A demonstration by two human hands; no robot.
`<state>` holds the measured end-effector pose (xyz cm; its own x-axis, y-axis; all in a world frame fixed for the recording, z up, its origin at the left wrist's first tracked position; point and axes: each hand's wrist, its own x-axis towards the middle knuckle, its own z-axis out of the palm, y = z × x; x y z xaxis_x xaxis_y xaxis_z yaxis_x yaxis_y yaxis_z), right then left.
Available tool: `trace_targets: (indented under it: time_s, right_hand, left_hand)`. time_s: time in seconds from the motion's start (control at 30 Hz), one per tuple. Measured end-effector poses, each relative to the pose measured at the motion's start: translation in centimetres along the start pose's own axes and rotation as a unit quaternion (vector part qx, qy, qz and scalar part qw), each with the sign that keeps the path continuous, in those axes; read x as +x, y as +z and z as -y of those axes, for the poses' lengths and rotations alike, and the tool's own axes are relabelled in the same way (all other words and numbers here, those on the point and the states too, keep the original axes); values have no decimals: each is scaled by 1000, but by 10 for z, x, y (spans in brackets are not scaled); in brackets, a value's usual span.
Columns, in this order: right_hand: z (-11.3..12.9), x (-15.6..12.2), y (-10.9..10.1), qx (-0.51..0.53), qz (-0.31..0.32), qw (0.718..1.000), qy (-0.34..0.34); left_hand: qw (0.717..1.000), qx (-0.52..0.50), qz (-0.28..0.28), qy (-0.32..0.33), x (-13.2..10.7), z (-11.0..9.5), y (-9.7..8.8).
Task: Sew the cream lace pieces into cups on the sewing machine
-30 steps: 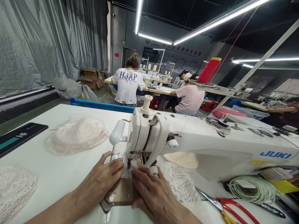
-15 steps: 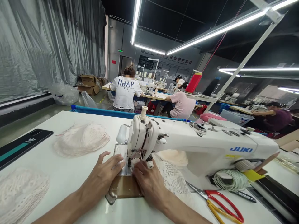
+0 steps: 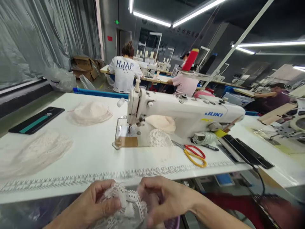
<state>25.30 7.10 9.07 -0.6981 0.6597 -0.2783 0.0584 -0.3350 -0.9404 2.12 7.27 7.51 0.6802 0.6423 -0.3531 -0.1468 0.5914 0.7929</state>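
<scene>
My left hand [image 3: 91, 205] and my right hand [image 3: 164, 198] are low in front of the table edge, both closed on a piece of white lace [image 3: 126, 203] held between them. The white JUKI sewing machine [image 3: 181, 109] stands on the white table [image 3: 95, 152] beyond them, with nothing of mine near its needle. A piece of white lace fabric [image 3: 160, 138] lies beside the machine's base. Piles of pale lace pieces lie at the left [image 3: 35, 152] and further back [image 3: 89, 113].
Red and yellow scissors [image 3: 194, 152] lie right of the machine, next to a coil of white cord [image 3: 203, 138]. A dark phone [image 3: 35, 120] rests at the table's left. A printed ruler [image 3: 114, 176] runs along the front edge. Other people sit at tables behind.
Both hands have left the machine's presser foot and drawn back below the table's front edge, now gripping a lace piece. The view has pulled back and tilted down.
</scene>
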Motion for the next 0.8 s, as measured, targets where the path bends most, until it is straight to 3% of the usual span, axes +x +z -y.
trace_targets:
  time_s: [0.17, 0.33, 0.5, 0.63, 0.8]
  right_hand:
    - [-45, -7, 27, 14, 11, 998, 62]
    - [-67, -22, 27, 20, 42, 996, 77]
    - [-80, -31, 28, -1, 74, 995, 63]
    - [-88, -30, 32, -22, 88, 996, 1]
    - [-93, -32, 23, -39, 116, 992, -39]
  left_hand:
    - [996, 8, -44, -75, -20, 50, 6]
    - [991, 11, -81, -102, -29, 82, 12]
    - [988, 29, -76, -132, -31, 87, 18]
    - [987, 52, -50, -142, -32, 84, 21]
    - [986, 47, -60, -151, -31, 89, 23]
